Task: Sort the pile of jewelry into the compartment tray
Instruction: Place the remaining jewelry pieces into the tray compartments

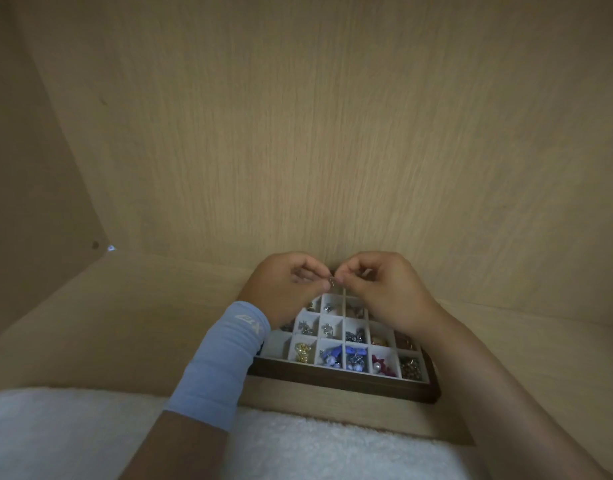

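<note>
**Both hands pinch one small metal piece above the far end of the tray**

White, fluffy towel fills the bottom edge of the frame, closest to the lens, and both forearms cross over it toward the centre. A pale blue wrist sleeve with a white logo wraps the left forearm; the right forearm is bare.

Just beyond the towel, in the lower centre, a compartment tray with a dark wooden rim and pale dividers sits on the light wood surface, close to the back panel that fills the upper frame. Its near row holds gold pieces, blue and white beaded pieces, dark red pieces with a pearl and small bronze-toned bits. The rows behind hold silvery items, too small to make out individually.

Above the far end of the tray, the left hand and right hand meet fingertip to fingertip. Between them is a small silvery jewelry piece, pinched from the left by the left thumb and forefinger and from the right by the right thumb and forefinger. Both sets of fingers are curled inward and closed on it, the remaining fingers tucked toward the palms. The piece hangs in the narrow gap where the fingertips touch, raised off the tray over its rear compartments; its exact form is too small to tell.
</note>
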`<state>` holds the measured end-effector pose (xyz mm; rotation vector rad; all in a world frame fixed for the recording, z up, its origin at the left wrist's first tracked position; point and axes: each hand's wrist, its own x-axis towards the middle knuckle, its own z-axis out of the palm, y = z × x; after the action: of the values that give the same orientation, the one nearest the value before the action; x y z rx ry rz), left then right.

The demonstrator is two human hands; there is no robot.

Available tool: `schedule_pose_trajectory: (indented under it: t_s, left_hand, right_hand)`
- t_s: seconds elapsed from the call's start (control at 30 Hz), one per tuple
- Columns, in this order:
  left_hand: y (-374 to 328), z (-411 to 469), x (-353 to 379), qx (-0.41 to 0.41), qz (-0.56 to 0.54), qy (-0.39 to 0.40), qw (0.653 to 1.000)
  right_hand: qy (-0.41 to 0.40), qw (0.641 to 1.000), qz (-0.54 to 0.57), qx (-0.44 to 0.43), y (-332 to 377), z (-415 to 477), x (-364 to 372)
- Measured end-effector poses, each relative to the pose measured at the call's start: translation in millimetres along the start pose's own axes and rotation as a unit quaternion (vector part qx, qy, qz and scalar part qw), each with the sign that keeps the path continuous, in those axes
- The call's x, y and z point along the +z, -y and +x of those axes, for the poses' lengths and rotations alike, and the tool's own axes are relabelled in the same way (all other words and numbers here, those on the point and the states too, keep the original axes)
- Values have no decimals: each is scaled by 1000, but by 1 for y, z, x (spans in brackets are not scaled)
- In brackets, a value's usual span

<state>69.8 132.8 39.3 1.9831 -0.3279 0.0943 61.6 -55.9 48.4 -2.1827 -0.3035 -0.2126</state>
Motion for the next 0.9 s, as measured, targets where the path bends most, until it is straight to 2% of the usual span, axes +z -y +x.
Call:
schedule_pose_trajectory:
  t_s: [0.07,0.13,0.23,0.37,0.6,0.9]
  left_hand:
    - [7,-1,1,6,96,22,995]
    - [12,-1,2,22,167,39,985]
    - [15,-1,4,30,221,45,974]
    - [17,-1,5,27,225,47,973]
    - [19,0,4,30,224,46,973]
    - [19,0,5,36,210,32,977]
  right_hand:
    - [22,985,-167,-40,-2,-2,0]
    - [51,955,-283,-76,-4,-2,1]
    - [78,932,-341,-96,-4,-2,4]
    - [97,913,-383,-101,0,0,5]
    - [149,903,-395,-81,5,1,7]
    - [87,957,-278,-3,5,1,-32]
